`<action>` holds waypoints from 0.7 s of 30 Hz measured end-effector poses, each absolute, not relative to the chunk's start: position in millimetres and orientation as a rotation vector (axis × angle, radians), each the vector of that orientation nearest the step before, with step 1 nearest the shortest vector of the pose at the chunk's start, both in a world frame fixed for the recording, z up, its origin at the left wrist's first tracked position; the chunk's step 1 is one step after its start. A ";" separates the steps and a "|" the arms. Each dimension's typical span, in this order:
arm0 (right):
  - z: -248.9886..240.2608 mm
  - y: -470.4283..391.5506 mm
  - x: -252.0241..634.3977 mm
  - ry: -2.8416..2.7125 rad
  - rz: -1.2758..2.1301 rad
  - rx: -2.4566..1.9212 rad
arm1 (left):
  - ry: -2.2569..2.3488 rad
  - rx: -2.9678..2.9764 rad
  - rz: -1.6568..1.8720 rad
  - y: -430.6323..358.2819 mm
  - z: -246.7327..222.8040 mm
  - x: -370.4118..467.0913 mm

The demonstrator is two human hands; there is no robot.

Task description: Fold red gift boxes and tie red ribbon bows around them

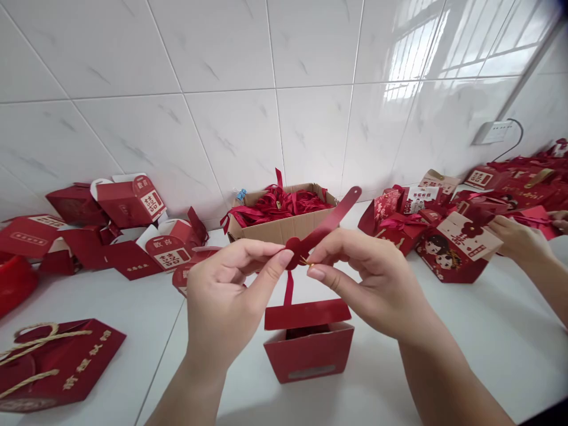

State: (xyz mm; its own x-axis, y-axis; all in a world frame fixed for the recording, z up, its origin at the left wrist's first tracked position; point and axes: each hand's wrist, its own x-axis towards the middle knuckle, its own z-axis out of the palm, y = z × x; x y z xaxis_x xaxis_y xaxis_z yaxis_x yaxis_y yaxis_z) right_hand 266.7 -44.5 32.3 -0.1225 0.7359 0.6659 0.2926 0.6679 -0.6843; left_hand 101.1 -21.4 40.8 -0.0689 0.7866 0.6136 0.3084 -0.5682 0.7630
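Well beyond the box (310, 354), ribbons (276, 206) fill a carton (273, 229).

囍 (152, 202), 歡喜 (141, 183) — box (119, 205); 前程似锦 (87, 360) — bag (75, 350)

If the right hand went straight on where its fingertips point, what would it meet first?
Probably the rounded end of the red strap, with the left hand just beyond. One view leaves the depth unclear, so the right hand might slip past.
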 end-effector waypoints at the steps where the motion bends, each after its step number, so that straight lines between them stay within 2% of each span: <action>1: 31.2 -44.2 264.2 -1.702 0.424 -0.846 | 1.143 1.840 1.689 -22.8 40.3 100.7; 21: 32.2 -47.6 258.3 -1.594 0.486 -0.877 | 0.957 2.184 1.689 -25.0 36.6 89.5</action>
